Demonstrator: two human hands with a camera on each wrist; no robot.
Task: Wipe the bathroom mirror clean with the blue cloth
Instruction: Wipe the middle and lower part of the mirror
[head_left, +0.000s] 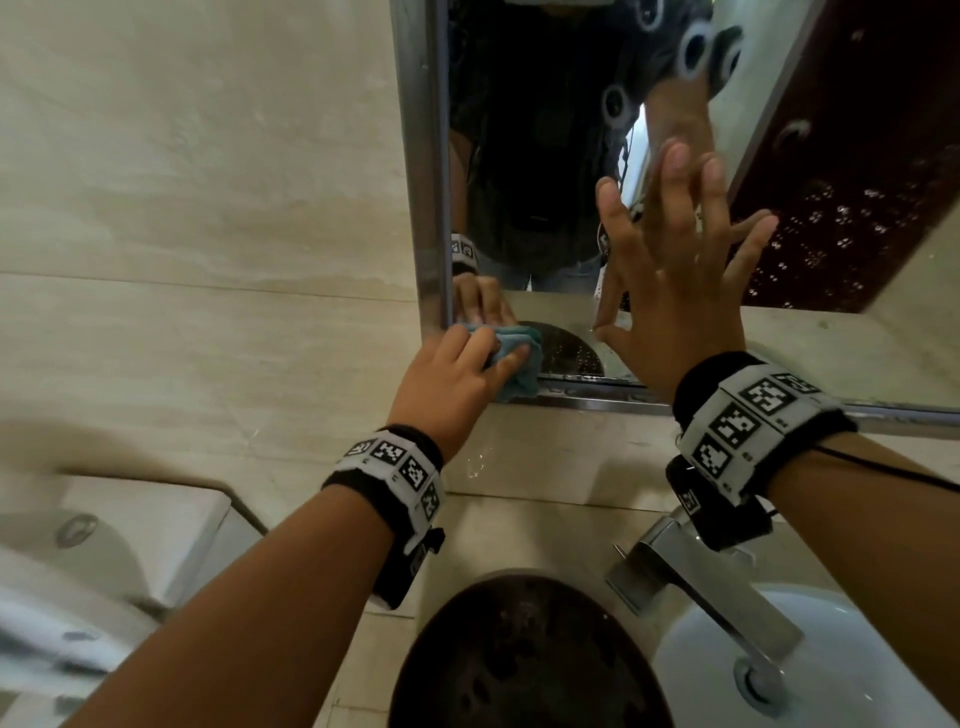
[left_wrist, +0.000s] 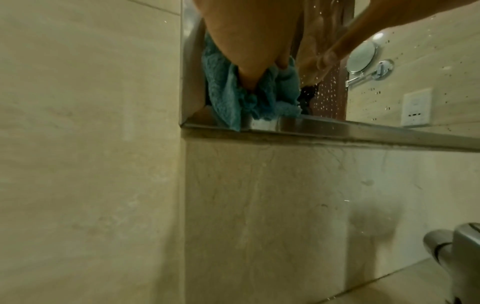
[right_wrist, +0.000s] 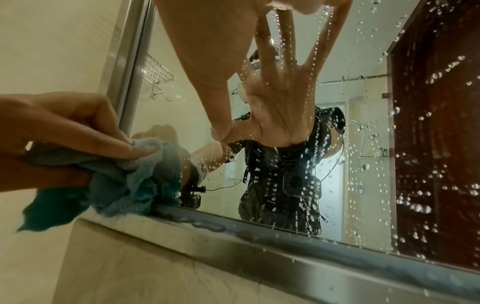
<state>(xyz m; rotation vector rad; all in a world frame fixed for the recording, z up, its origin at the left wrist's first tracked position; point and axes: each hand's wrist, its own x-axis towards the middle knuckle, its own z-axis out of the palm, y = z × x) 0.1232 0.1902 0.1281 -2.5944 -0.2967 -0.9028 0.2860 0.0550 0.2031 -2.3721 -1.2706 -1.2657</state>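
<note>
The mirror (head_left: 545, 156) in a steel frame hangs on the beige wall; water drops speckle its right part (right_wrist: 363, 144). My left hand (head_left: 457, 374) grips the bunched blue cloth (head_left: 519, 358) and presses it into the mirror's lower left corner (left_wrist: 197, 115). The cloth (left_wrist: 233, 92) hangs over the bottom frame rail; in the right wrist view the cloth (right_wrist: 130, 181) is pinched under my left hand's fingers (right_wrist: 111, 142). My right hand (head_left: 675, 260) lies flat on the glass with fingers spread, thumb tip touching the mirror (right_wrist: 221, 131).
Below the mirror a stone ledge (head_left: 545, 457) runs along the wall. A chrome tap (head_left: 691, 587) stands over a white basin (head_left: 779, 675) at lower right. A dark round object (head_left: 519, 660) sits in front. A white toilet cistern (head_left: 104, 545) is at lower left.
</note>
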